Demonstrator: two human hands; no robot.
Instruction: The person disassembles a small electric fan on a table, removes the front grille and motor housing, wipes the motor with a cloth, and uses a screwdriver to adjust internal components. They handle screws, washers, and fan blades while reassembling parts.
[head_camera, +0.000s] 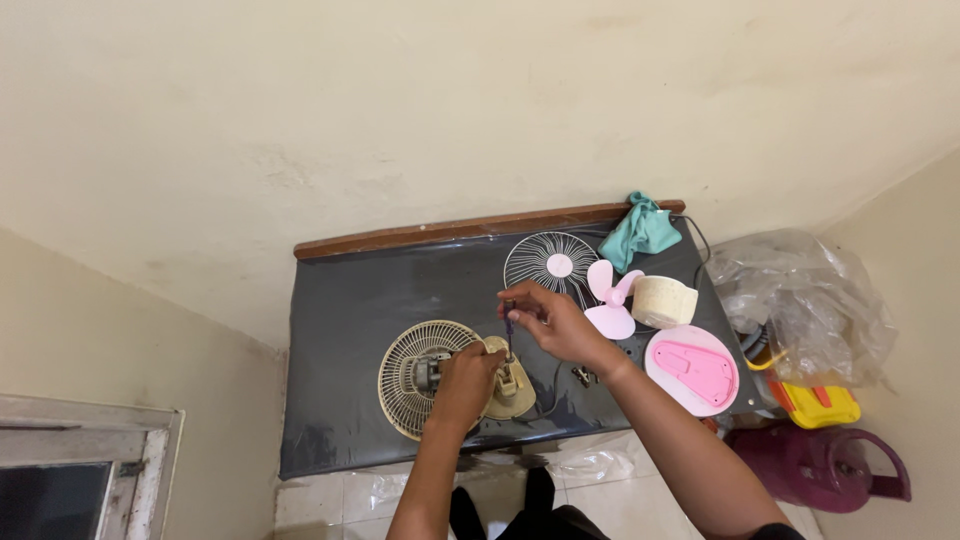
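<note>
A small cream fan body with its rear grille (408, 380) lies on a dark table (350, 300). My left hand (466, 385) grips the fan's motor housing and stand (512, 388). Above it, my right hand (552, 322) holds a thin screwdriver (509, 335) upright, its tip down on the stand. A white front grille with a pink centre (553, 262) lies behind my hands. Pink fan blades (610, 298) rest to the right of it.
A cream round cover (664, 301) and a pink round base (692, 370) sit at the table's right end. A teal cloth (640, 230) lies at the back corner. Crumpled clear plastic (800, 300), a yellow box (822, 405) and a purple jug (820, 465) stand right of the table.
</note>
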